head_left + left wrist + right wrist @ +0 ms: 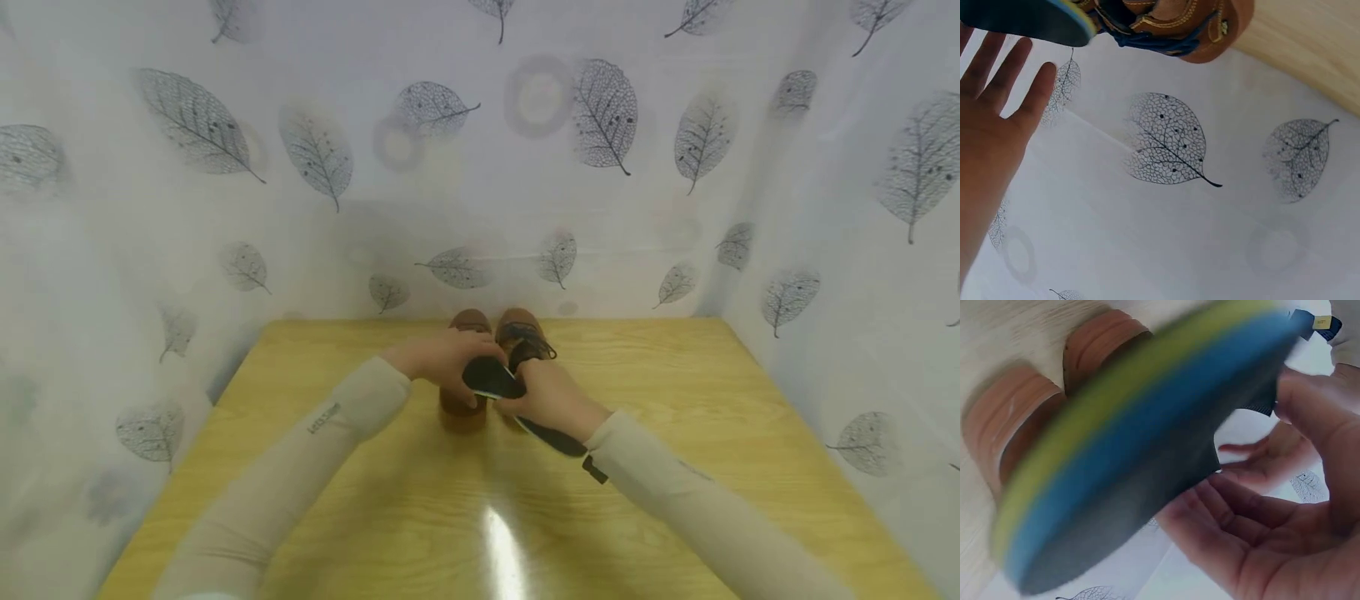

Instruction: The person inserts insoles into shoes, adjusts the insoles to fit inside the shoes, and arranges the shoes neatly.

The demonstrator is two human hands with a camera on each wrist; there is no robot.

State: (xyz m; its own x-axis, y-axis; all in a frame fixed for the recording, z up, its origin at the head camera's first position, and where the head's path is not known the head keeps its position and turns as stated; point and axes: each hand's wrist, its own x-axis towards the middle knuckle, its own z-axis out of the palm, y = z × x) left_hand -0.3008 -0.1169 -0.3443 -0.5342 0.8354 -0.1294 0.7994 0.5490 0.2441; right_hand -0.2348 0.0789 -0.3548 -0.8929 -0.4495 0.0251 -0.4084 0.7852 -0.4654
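My right hand (551, 400) grips a shoe insole (558, 437), thumb on one face and fingers on the other. The insole is black on one side, with blue and yellow layers (1141, 394) along its edge in the right wrist view. My left hand (450, 362) is at the insole's far end, its fingers (1038, 94) extended and spread in the left wrist view, fingertips close by the dark face. Beneath the hands stand a pair of brown leather shoes: the left shoe (463, 417), partly hidden by my left hand, and the right shoe (517, 325), with dark blue laces (1166, 44).
The shoes stand at the back of a yellow wooden table (360, 500). A white leaf-printed curtain (465, 200) hangs right behind them and along both sides. A bright reflection lies on the front of the tabletop.
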